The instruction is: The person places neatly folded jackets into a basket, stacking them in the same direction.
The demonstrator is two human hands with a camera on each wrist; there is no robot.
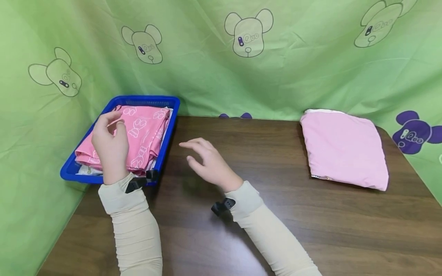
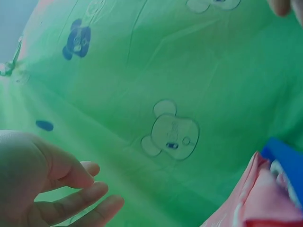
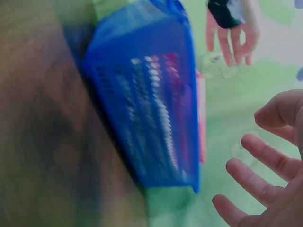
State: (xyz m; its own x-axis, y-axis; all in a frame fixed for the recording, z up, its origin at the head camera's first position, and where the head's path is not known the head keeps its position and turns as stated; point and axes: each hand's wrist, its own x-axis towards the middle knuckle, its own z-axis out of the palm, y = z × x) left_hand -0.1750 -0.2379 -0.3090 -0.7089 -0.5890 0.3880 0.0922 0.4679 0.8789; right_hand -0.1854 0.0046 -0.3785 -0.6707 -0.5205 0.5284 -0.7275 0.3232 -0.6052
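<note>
My left hand (image 1: 111, 143) hovers over a blue plastic basket (image 1: 172, 130), its fingers loosely bent and nothing between them. Inside the basket lies folded pink cloth (image 1: 146, 130) with white cartoon outlines, on top of whitish printed fabric (image 1: 90, 171). In the left wrist view, the fingers (image 2: 90, 194) stand apart from the pink cloth at lower right. To the right of the basket, my right hand (image 1: 208, 163) is held above the table with relaxed, spread fingers, holding nothing. From the right wrist view, the basket's slotted side (image 3: 156, 109) faces that hand.
A folded light pink cloth bundle (image 1: 345, 147) lies at the right of the brown wooden table (image 1: 276, 226). Green curtain fabric (image 1: 200, 57) with bear-head prints hangs behind and along the left side, close against the basket.
</note>
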